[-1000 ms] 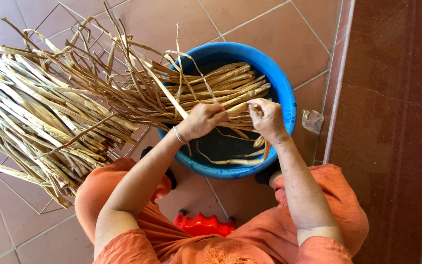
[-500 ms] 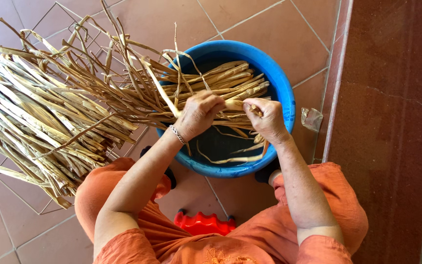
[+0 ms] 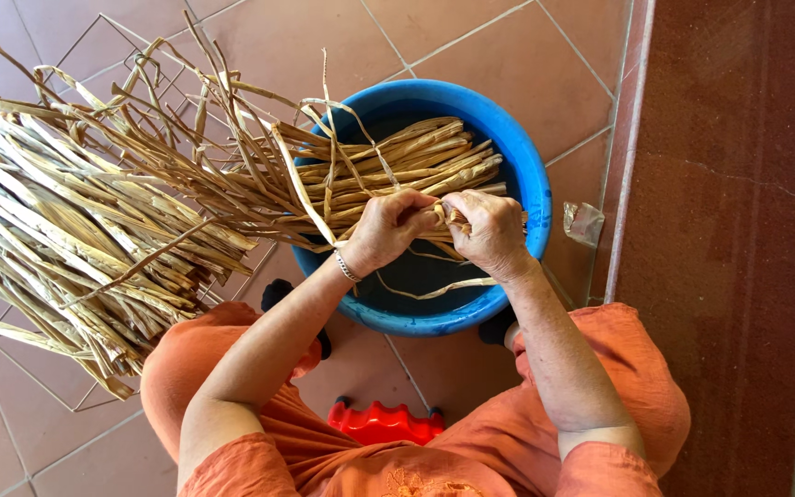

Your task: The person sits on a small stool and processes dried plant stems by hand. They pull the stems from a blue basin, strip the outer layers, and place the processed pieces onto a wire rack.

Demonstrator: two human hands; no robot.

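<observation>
The heap of dried leaf strips (image 3: 94,212) lies left on the tiled floor (image 3: 499,64), its ends reaching over the blue tub (image 3: 531,175). The left hand (image 3: 386,228) pinches one strip (image 3: 442,214); the right hand (image 3: 488,230) grips the same strip, knuckles touching. Best keep both grips close and tension even so it doesn't tear.

Left hand (image 3: 386,230): fingers curled, closed in grip, bracelet at wrist.
Right hand (image 3: 488,230): closed, touching left hand.
Forearms: reaching far, converging.
</observation>
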